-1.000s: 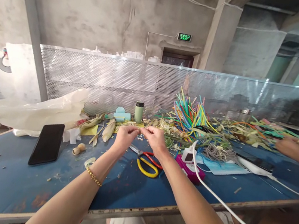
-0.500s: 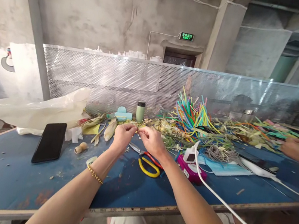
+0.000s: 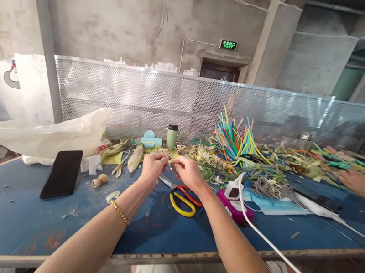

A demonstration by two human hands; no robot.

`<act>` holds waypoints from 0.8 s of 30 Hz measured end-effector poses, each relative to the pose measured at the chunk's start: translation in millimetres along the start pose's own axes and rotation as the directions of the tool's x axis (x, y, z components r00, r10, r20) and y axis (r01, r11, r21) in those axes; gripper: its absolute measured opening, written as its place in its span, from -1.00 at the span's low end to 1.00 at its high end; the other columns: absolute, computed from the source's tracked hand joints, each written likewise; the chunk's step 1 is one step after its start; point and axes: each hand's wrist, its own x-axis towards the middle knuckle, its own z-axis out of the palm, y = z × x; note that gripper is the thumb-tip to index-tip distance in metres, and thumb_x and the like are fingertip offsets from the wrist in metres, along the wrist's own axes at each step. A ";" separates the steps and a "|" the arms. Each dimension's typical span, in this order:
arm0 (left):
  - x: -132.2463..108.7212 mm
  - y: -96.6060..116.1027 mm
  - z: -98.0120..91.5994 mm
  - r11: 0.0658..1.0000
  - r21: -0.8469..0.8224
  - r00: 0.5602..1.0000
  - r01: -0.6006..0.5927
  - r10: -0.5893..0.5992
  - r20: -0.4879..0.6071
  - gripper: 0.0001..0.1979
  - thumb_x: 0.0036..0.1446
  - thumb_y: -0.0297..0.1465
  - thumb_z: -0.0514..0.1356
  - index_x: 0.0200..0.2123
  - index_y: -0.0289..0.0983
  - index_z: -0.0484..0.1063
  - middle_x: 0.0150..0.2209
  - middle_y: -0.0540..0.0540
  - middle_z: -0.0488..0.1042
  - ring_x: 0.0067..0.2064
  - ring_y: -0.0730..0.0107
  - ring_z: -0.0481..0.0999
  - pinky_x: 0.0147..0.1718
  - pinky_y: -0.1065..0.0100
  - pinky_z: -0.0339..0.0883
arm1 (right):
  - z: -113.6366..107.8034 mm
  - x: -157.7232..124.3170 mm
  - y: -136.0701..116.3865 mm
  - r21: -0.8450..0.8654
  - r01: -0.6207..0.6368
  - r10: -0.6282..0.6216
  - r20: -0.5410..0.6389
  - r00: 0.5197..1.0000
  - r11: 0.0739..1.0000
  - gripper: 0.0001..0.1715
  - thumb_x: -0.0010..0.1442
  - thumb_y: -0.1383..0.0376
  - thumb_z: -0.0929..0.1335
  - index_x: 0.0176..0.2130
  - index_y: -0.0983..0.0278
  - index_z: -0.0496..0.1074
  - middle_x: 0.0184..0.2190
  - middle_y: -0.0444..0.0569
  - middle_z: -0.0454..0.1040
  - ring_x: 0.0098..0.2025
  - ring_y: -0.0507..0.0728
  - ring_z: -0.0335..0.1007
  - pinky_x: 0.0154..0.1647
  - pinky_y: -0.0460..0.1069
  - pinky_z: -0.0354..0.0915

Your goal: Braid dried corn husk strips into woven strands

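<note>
My left hand (image 3: 154, 167) and my right hand (image 3: 188, 171) are raised side by side over the middle of the table, fingertips almost meeting. Both are closed in a pinch; whatever lies between the fingers is too small to make out. Just below them lie scissors (image 3: 181, 204) with one yellow and one red handle loop. Left of my left hand rest a dried corn husk piece (image 3: 135, 158) and small round tan pieces (image 3: 99, 180). Behind my hands spreads a heap of dry husk scraps (image 3: 197, 150).
A black phone (image 3: 61, 175) and plastic sheet (image 3: 47, 133) lie left. A green bottle (image 3: 172, 136) stands behind. Colourful stems (image 3: 236, 138), a purple power strip (image 3: 235, 207) and a white cable (image 3: 275, 249) are right. A co-worker's hand (image 3: 359, 181) reaches in at far right.
My hands have drawn slightly apart, with a small gap now between the fingertips. The co-worker's hand at far right has shifted left and lower over the strips.
</note>
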 end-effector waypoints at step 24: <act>3.4 1.9 -4.7 0.969 -0.202 0.986 0.143 -0.121 0.116 -0.87 -0.06 -0.42 0.30 -0.47 -0.40 0.55 -0.65 -0.01 0.40 -0.64 0.53 0.29 -0.62 0.45 0.10 | 3.8 -2.6 -12.7 0.303 -0.040 0.053 -0.034 0.998 0.952 -0.69 0.07 0.14 0.40 -0.52 0.33 0.47 -0.57 -0.12 0.43 -0.49 0.02 0.25 -0.43 -0.08 0.14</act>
